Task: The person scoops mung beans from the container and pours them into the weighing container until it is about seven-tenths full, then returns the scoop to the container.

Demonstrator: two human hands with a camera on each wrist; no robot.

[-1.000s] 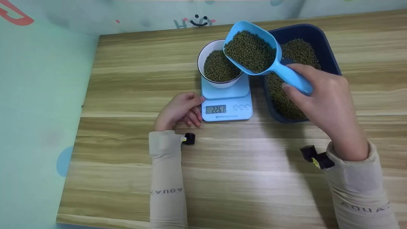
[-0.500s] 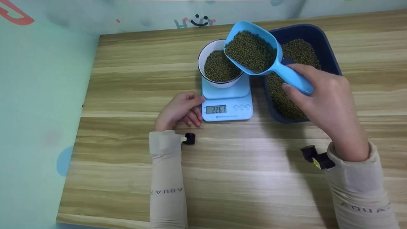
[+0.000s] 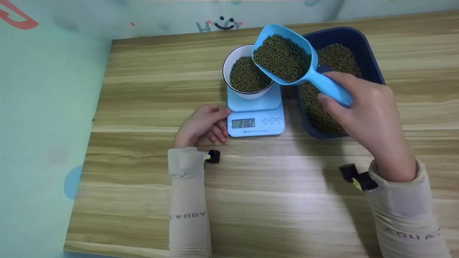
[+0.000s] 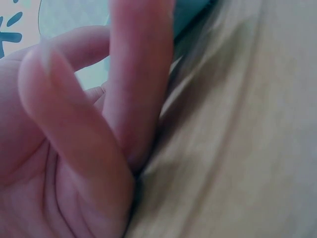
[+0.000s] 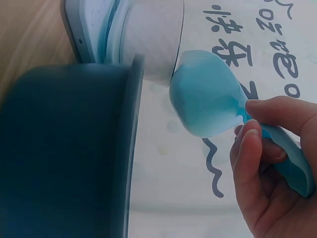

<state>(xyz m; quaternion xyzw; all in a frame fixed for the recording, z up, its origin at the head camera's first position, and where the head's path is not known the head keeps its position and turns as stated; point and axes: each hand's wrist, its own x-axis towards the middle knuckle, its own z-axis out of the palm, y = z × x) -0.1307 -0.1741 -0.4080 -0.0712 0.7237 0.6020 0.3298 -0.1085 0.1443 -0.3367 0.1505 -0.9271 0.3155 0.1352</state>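
Observation:
My right hand [image 3: 369, 104] grips the handle of a blue scoop [image 3: 333, 87], heaped with small green beans [image 3: 281, 57]. The lip of the scoop overlaps the right rim of a white, dark-rimmed bowl [image 3: 236, 57]; in the right wrist view the scoop [image 5: 205, 94] meets the bowl [image 5: 153, 34] at the rim. More beans [image 3: 247, 77] fill part of this bowl, which stands on a light blue kitchen scale [image 3: 256, 130]. Its display [image 3: 244, 123] appears to read 218.2. My left hand [image 3: 208, 122] rests on the table, thumb against the scale's left edge, fingers loosely bent.
A dark blue tub [image 3: 365, 50] of the same beans stands just right of the scale, beneath my right hand. Behind the wooden table [image 3: 143, 89] rises a pale printed wall [image 3: 172, 16], and another borders its left side.
The scale display has gone from about 226.1 to about 218.2. Both hands, the scoop and the bowl have stayed practically where they were.

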